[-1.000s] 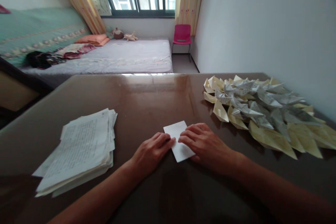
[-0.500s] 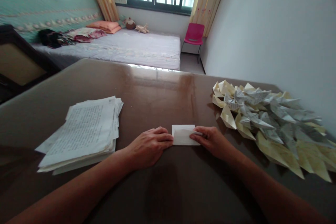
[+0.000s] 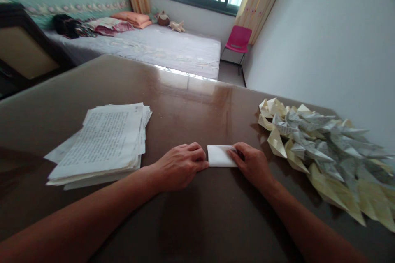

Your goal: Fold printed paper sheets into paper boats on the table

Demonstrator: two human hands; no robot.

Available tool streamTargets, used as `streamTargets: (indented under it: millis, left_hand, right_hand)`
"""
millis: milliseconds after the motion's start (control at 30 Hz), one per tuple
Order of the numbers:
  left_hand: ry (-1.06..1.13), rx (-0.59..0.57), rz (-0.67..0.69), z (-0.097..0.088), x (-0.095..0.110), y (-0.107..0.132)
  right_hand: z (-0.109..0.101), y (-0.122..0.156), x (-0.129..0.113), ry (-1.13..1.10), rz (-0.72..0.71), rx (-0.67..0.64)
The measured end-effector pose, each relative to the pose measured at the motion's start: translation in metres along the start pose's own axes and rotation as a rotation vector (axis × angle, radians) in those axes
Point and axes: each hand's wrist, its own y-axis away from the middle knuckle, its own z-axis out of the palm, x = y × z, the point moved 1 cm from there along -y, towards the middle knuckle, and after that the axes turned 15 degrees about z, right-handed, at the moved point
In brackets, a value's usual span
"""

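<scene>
A small folded sheet of white paper [image 3: 219,157] lies flat on the brown table in front of me. My left hand [image 3: 185,165] rests at its left edge, the fingers curled together and the tips touching that edge. Around the paper's right end, my right hand [image 3: 250,163] is closed, with the thumb on top and part of the sheet hidden under the fingers. A stack of printed paper sheets [image 3: 101,139] sits on the left. To the right is a pile of folded paper boats [image 3: 311,135], some cream and some grey-white with print.
The glossy table [image 3: 191,119] reaches toward a bed [image 3: 185,49] beneath a window. A pink chair [image 3: 238,39] stands by the right wall. At the far left is a dark-framed chair back [image 3: 27,51].
The raised upper layer of the paper now lies flat, making a smaller, neat rectangle. My right thumb has come down on top of it. The whole view has tilted slightly.
</scene>
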Motion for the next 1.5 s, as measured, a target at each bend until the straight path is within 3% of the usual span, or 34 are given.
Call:
streamTargets:
  millis: [300,500,633,767,1133,1233,1333,1400,1500]
  left_hand:
    - [-0.016,0.006,-0.016,0.003,-0.001,0.001]
    - [-0.065,0.172,-0.097,0.007,0.012,-0.01]
    - [-0.013,0.054,-0.047,0.023,0.027,-0.016]
    - [0.077,-0.044,-0.083,0.032,0.031,-0.012]
    - [0.113,-0.05,-0.049,0.031,0.025,-0.008]
    - [0.099,-0.06,-0.043,0.03,0.024,-0.009]
    - [0.09,-0.061,-0.036,0.029,0.023,-0.009]
    - [0.082,-0.057,-0.034,0.029,0.022,-0.009]
    - [0.059,-0.054,-0.023,0.029,0.022,-0.008]
  right_hand:
    - [0.002,-0.001,0.001,0.037,0.028,-0.013]
    - [0.002,0.0,-0.001,0.052,0.044,-0.005]
    - [0.003,0.001,-0.001,0.042,0.051,-0.008]
    - [0.005,0.001,0.001,0.057,0.059,-0.003]
    - [0.001,0.0,-0.001,0.102,0.065,-0.011]
    - [-0.007,0.006,-0.008,0.116,-0.03,0.084]
    - [-0.02,0.021,-0.024,0.235,-0.244,0.169]
    - [-0.024,0.035,-0.035,0.348,-0.366,0.085]
    - [-0.022,0.052,-0.043,0.511,-0.403,0.005]
